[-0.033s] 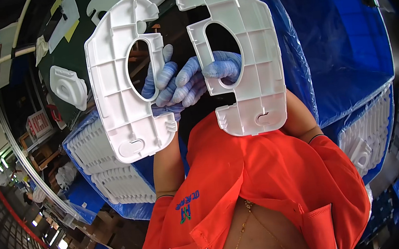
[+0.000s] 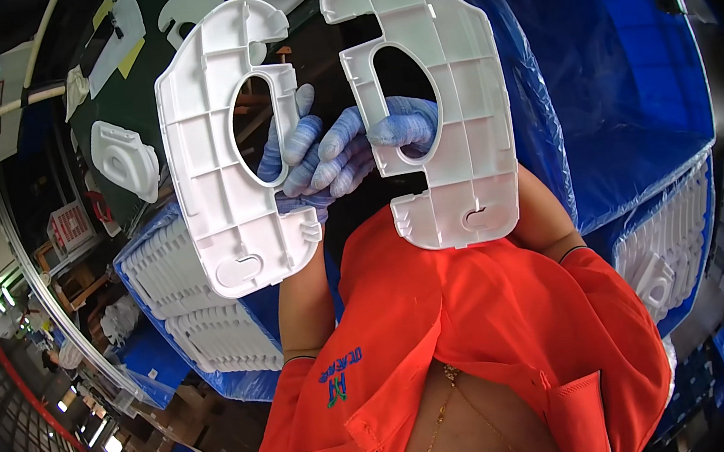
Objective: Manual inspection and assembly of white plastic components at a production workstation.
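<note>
Two white moulded plastic panels are held up side by side, ribbed faces in view. My left hand (image 2: 300,139), in a striped blue-white glove, grips the left panel (image 2: 203,159) by the narrow bar beside its oval hole. Through the oval hole of the right panel (image 2: 470,115) come the gloved fingers of my right hand (image 2: 408,122), closed round its inner bar. A gap separates the panels, their notched sides facing each other. Parts of both hands are hidden behind the plastic. The fingers of the two hands nearly meet in the gap.
On the dark green table (image 2: 104,117) lie a smaller white plastic part (image 2: 124,161), papers (image 2: 118,62) and more white pieces. Stacked white parts (image 2: 214,337) fill a blue-lined bin at left. A large blue-lined bin (image 2: 632,88) stands at right, with stacked white parts (image 2: 671,235) below it.
</note>
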`<action>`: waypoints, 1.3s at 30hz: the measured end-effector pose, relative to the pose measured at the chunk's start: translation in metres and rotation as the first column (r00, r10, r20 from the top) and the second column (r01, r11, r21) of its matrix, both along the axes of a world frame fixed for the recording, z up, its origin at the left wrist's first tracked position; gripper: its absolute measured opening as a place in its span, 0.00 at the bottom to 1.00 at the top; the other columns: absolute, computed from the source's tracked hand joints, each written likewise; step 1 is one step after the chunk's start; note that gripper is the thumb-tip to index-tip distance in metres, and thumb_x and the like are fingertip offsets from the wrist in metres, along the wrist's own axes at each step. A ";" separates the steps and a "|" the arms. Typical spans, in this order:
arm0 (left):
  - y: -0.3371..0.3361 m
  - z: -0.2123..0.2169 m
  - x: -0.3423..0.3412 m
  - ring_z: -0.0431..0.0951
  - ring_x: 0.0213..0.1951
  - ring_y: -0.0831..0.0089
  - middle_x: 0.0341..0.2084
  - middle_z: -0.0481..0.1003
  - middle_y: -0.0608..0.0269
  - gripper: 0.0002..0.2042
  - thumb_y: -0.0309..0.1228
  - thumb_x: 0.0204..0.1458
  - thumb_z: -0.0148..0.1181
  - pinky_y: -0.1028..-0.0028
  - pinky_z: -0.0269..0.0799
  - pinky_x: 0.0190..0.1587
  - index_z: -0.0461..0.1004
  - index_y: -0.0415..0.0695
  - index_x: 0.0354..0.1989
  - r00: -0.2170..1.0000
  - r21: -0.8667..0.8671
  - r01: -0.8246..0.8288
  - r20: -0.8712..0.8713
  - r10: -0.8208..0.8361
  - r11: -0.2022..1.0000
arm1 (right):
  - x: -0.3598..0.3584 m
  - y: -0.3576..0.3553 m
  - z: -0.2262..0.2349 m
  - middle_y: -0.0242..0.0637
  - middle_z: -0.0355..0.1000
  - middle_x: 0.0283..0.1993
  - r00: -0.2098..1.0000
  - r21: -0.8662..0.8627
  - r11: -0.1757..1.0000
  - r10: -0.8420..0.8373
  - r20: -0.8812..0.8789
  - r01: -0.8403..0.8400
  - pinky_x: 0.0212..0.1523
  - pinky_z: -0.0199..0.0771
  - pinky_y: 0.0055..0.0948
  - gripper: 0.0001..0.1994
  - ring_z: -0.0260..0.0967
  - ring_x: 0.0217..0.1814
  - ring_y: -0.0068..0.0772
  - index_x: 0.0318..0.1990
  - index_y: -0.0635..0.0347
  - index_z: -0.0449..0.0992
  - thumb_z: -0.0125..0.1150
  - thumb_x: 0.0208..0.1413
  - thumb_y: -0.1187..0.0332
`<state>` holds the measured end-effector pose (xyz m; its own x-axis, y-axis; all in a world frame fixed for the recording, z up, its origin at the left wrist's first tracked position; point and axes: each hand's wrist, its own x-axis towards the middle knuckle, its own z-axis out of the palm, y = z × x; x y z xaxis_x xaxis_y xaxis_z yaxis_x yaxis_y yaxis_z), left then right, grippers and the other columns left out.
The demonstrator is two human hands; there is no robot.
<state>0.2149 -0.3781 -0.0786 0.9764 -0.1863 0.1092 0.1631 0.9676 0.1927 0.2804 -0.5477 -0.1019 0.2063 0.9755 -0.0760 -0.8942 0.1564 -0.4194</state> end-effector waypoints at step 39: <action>0.222 -0.035 -0.020 0.66 0.23 0.86 0.21 0.70 0.72 0.11 0.36 0.55 0.56 0.84 0.64 0.27 0.73 0.42 0.39 0.396 0.999 -0.045 0.035 0.918 -0.018 | 0.100 0.056 0.000 0.29 0.71 0.29 0.692 -0.421 0.610 -0.313 0.651 0.672 0.25 0.69 0.18 0.12 0.66 0.24 0.17 0.42 0.62 0.72 0.54 0.59 0.62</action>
<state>0.1949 -0.1560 -0.1141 0.4951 0.8561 -0.1483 0.1973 0.0554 0.9788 0.3803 -0.4919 -0.1023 0.8182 0.4749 -0.3242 -0.4023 0.0700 -0.9128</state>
